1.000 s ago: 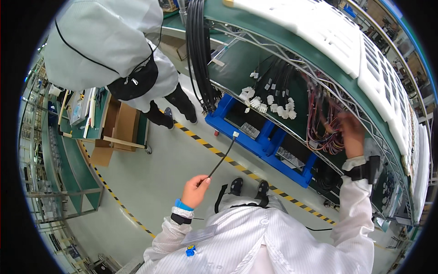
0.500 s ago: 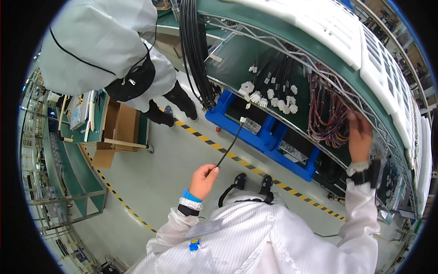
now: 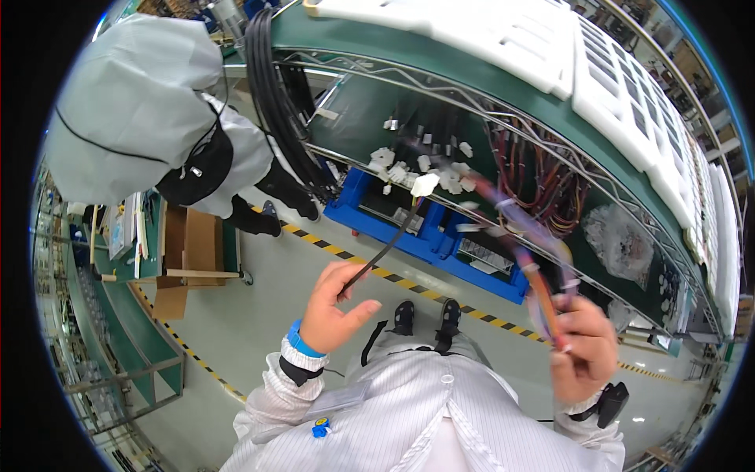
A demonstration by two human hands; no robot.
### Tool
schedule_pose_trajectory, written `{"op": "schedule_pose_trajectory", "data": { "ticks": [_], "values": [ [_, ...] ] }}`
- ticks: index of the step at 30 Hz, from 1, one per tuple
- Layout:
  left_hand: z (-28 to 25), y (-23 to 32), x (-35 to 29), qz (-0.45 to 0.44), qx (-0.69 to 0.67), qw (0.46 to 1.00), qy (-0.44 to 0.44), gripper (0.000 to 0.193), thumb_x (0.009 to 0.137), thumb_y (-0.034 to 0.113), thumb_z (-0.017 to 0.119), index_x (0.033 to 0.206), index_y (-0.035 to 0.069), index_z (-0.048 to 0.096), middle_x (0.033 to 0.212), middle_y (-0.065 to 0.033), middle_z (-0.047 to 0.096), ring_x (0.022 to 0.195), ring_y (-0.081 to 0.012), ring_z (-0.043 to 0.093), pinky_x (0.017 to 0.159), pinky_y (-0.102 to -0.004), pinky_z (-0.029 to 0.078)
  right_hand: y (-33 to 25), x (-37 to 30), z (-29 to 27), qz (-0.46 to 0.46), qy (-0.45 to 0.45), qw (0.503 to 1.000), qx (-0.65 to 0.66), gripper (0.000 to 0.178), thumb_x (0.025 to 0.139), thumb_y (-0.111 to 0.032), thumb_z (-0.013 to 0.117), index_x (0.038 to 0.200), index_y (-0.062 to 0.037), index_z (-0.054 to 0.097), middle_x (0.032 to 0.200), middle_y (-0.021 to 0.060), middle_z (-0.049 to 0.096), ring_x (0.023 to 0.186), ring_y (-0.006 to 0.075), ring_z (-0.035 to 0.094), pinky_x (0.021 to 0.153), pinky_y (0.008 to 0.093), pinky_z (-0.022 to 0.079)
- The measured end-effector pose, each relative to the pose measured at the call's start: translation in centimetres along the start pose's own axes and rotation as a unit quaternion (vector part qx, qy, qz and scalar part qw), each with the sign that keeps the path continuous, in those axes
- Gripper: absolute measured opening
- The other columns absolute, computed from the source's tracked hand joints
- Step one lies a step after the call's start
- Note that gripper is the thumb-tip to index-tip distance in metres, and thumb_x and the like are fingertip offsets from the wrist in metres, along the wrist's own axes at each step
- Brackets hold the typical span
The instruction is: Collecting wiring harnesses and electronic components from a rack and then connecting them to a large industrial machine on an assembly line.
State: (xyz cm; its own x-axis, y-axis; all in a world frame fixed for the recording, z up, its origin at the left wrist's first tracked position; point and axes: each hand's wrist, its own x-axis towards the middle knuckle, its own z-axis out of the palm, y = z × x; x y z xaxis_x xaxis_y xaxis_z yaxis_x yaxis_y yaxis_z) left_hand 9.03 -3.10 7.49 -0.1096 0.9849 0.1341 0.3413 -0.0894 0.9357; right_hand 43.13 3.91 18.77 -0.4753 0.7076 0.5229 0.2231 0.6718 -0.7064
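Observation:
My left hand point(image 3: 336, 308) has its fingers curled round a black cable point(image 3: 384, 252), the thumb standing off to one side. That cable rises away from me and ends in a white connector point(image 3: 425, 185). In my right hand point(image 3: 583, 348) is a wire harness point(image 3: 536, 271) of red, orange and purple wires, pinched near one end. Motion smears its far part, which trails toward the shelf. On the wire shelf lie several black cables with white connectors point(image 3: 382, 157), and beside them hangs a pile of red and dark wire harnesses point(image 3: 543, 177).
White plastic trays point(image 3: 503, 39) cover the green upper shelf. Below stands a blue frame cart point(image 3: 425, 244). A clear plastic bag point(image 3: 620, 240) lies at the shelf's right. A co-worker in a white hooded garment point(image 3: 134, 102) stands at the left, by a cart with a cardboard box point(image 3: 206, 234).
My right hand has drawn back from the hanging harnesses with a coloured wire harness in it. The left thumb has lifted off the cable, and the cable's connector now sits closer to the shelf.

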Motion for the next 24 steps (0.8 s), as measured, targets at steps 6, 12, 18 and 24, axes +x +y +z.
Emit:
{"op": "schedule_pose_trajectory", "data": {
  "ticks": [6, 12, 18, 24],
  "values": [
    [5.2, 7.8, 4.1, 0.199, 0.131, 0.971, -0.026, 0.052, 0.071, 0.013, 0.08, 0.119, 0.004, 0.061, 0.121, -0.0127, 0.06, 0.086, -0.0224, 0.056, 0.071, -0.0345, 0.047, -0.6, -1.4, 1.5, 0.043, -0.079, 0.971, 0.224, 0.013, 0.079, -0.002, 0.07, 0.086, 0.0021, 0.06, 0.097, 0.0207, 0.067, 0.092, 0.0355, 0.065, 0.083, 0.0449, 0.052],
    [6.9, 2.7, 2.7, 0.085, 0.152, 0.977, -0.124, 0.026, 0.068, 0.002, 0.07, 0.093, 0.006, 0.071, 0.077, -0.01, 0.069, 0.066, -0.0289, 0.057, 0.061, -0.0365, 0.047, 0.9, -3.1, 0.2, 0.326, 0.006, 0.876, 0.355, 0.027, 0.091, -0.008, 0.061, 0.117, -0.0014, 0.061, 0.119, 0.0151, 0.061, 0.096, 0.0208, 0.065, 0.084, 0.0331, 0.052],
    [4.0, -0.5, -1.0, -0.125, 0.164, 0.977, -0.054, 0.01, 0.082, 0.011, 0.07, 0.088, 0.003, 0.069, 0.065, -0.0084, 0.057, 0.06, -0.0206, 0.05, 0.056, -0.0336, 0.042, 15.0, -7.7, -16.0, 0.365, 0.073, 0.916, -0.146, 0.016, 0.087, -0.005, 0.056, 0.099, -0.0018, 0.067, 0.08, 0.0099, 0.067, 0.071, 0.0212, 0.064, 0.067, 0.0343, 0.052],
    [5.5, -1.1, -1.9, -0.206, 0.096, 0.974, -0.007, 0.018, 0.091, 0.018, 0.066, 0.087, 0.001, 0.067, 0.06, 0.002, 0.05, 0.056, -0.0075, 0.043, 0.051, -0.0259, 0.035, 28.6, -8.6, -20.8, 0.22, -0.056, 0.802, -0.553, 0.031, 0.091, -0.03, 0.058, 0.112, -0.009, 0.065, 0.114, 0.0149, 0.066, 0.104, 0.0364, 0.062, 0.092, 0.0462, 0.048]
  ]
}}
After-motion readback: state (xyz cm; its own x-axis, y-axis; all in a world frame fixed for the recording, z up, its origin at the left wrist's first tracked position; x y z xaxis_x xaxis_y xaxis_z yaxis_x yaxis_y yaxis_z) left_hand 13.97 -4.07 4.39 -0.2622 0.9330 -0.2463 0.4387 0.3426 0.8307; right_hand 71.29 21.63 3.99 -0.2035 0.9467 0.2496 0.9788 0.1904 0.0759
